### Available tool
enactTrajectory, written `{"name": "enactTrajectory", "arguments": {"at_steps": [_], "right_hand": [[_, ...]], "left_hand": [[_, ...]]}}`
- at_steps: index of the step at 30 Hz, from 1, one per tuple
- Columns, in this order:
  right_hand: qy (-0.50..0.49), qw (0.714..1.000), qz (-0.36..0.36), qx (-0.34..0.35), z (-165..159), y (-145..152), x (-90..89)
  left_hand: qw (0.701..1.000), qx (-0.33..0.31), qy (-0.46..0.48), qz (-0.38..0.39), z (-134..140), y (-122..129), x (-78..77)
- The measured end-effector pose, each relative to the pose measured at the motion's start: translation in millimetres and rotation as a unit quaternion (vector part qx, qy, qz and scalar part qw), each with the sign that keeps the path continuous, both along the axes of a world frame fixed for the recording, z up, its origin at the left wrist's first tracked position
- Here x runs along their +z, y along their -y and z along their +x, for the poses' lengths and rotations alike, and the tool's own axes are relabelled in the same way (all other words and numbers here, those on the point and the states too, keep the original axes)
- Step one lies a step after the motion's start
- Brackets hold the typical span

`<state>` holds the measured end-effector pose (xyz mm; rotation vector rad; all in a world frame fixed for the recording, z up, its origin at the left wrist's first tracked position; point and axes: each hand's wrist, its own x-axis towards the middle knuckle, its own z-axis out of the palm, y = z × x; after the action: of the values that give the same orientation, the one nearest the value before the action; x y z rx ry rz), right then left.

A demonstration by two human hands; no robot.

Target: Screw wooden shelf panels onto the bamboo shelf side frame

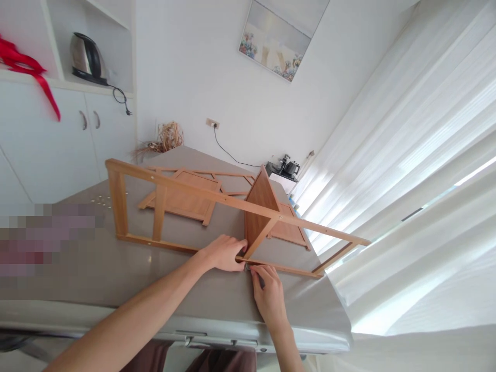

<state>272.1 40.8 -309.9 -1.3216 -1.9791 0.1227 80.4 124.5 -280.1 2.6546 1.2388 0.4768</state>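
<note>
A ladder-like wooden frame stands on its long edge on the grey table. A wooden panel stands upright against it, meeting it at a crossbar. My left hand is closed around the frame's lower rail beside that joint, thumb near the panel's bottom corner. Just to the right, my right hand pinches a small silvery metal piece against the outer face of the lower rail. Its exact kind is mostly hidden by the fingers.
Behind the frame lie another wooden panel, a slim wooden frame and a further panel. Small metal fittings are scattered at the left of the table. White curtains hang along the right. A kettle stands on a shelf.
</note>
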Motion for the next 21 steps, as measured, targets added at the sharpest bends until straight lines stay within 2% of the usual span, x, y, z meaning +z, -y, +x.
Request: {"name": "enactTrajectory", "arguments": {"at_steps": [4, 9, 14, 21], "right_hand": [[-0.007, 1.0, -0.011, 0.01, 2, -2, 0.3], [0.011, 1.0, -0.026, 0.004, 5, -1, 6.2], [0.038, 0.999, -0.015, 0.009, 6, 7, 9.1], [0.021, 1.0, -0.011, 0.0, 4, 15, 7.7]], "left_hand": [[1.0, 0.0, -0.007, -0.022, -1, 0, 2.4], [1.0, -0.012, -0.015, -0.004, 0, 2, 4.9], [0.999, -0.005, -0.036, -0.015, 3, 5, 6.5], [0.999, -0.001, -0.033, -0.015, 4, 9, 11.1]]}}
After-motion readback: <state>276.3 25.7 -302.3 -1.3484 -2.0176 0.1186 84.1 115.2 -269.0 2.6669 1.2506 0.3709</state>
